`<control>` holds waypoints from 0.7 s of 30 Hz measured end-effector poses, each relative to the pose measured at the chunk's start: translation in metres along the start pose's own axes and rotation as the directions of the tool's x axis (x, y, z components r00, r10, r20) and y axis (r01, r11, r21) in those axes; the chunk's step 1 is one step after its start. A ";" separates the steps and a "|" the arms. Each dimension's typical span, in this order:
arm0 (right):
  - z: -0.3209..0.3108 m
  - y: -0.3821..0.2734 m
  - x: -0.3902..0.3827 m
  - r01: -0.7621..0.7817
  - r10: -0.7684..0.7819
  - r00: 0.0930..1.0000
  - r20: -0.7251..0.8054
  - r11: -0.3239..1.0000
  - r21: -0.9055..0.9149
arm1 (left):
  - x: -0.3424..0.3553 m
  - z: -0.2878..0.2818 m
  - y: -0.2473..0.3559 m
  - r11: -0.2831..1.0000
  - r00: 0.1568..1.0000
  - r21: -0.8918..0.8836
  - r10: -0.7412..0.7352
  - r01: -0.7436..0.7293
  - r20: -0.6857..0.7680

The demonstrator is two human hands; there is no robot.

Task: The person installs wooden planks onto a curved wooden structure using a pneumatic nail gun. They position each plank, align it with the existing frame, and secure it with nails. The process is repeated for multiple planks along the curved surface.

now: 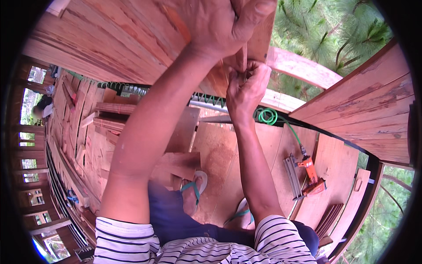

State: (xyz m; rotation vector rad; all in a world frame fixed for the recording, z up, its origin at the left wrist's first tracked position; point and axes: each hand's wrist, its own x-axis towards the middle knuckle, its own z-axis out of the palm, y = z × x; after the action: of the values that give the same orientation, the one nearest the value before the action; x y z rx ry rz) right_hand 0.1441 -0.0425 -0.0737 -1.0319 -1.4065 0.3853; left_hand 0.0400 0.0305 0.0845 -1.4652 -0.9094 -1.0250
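Head view, looking down past raised arms: left hand [215, 26] spread flat against a reddish wooden plank [132, 39] of the wall, thumb hooked over the plank's end near the top edge, seemingly to brace the board steady. Right hand [247, 88] just below, fingers pinched together at the plank's lower corner, closed on something too small to make out, perhaps a nail or only the wood's edge; hard to tell. Plank thus directly under the left palm and touching the right fingertips, up close to the camera. Lower down, plywood floor [220, 154] with loose wood offcuts [176, 165] by the feet in green-strapped sandals [195, 189]. Orange nail gun [307, 176] lying on the floor to the right, well apart from both hands, green coiled air hose [267, 116] running back from it, likely set down within reach. Pine branches [334, 31] beyond the railing.
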 end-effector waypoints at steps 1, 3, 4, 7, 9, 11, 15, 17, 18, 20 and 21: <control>-0.003 0.002 -0.004 -0.060 0.056 0.997 0.047 0.995 0.084 | -0.005 -0.008 -0.002 0.993 0.999 -0.120 0.020 -0.015 0.044; -0.014 0.014 -0.009 -0.190 0.158 0.976 0.149 0.952 0.238 | -0.003 -0.006 -0.004 0.973 0.999 -0.228 0.036 -0.033 0.009; -0.026 0.017 -0.009 -0.100 0.065 0.989 0.134 0.957 0.274 | -0.001 -0.010 -0.007 0.966 0.999 -0.256 0.047 -0.045 0.004; -0.068 0.048 -0.011 -0.391 0.187 0.900 0.395 0.747 0.537 | -0.003 -0.016 -0.017 0.953 0.997 -0.297 0.071 -0.061 0.023; -0.105 0.089 -0.018 -0.292 -0.013 0.874 0.487 0.785 0.546 | -0.001 -0.015 -0.024 0.954 0.994 -0.284 0.102 -0.090 0.029; -0.113 0.094 -0.016 -0.004 -0.215 0.933 0.290 0.796 0.605 | -0.005 -0.019 -0.034 0.969 0.987 -0.210 0.144 -0.126 0.070; -0.139 0.068 -0.011 -0.198 0.124 0.980 0.159 0.745 0.637 | -0.007 -0.033 -0.033 0.997 0.945 -0.027 0.078 -0.073 0.317; -0.160 0.064 0.006 -0.144 0.170 0.984 0.051 0.593 0.792 | 0.029 -0.071 -0.023 0.999 0.699 0.021 0.005 -0.028 0.715; -0.166 0.052 0.021 -0.098 0.022 0.995 0.097 0.384 0.918 | 0.031 -0.079 -0.024 0.996 0.663 0.086 -0.049 -0.023 0.747; -0.194 0.044 0.046 -0.246 -0.055 0.960 0.276 0.309 0.918 | 0.005 -0.067 -0.023 0.969 0.768 0.248 -0.145 -0.019 0.624; -0.209 0.037 0.059 -0.302 -0.100 0.927 0.362 0.377 0.876 | -0.001 -0.052 -0.019 0.969 0.841 0.248 -0.139 0.006 0.523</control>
State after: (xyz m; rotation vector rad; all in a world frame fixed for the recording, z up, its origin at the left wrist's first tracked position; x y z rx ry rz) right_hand 0.3600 -0.0522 -0.0323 -0.0555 -1.1169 1.3637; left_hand 0.0155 -0.0189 0.0929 -1.5448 -1.4479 -0.5241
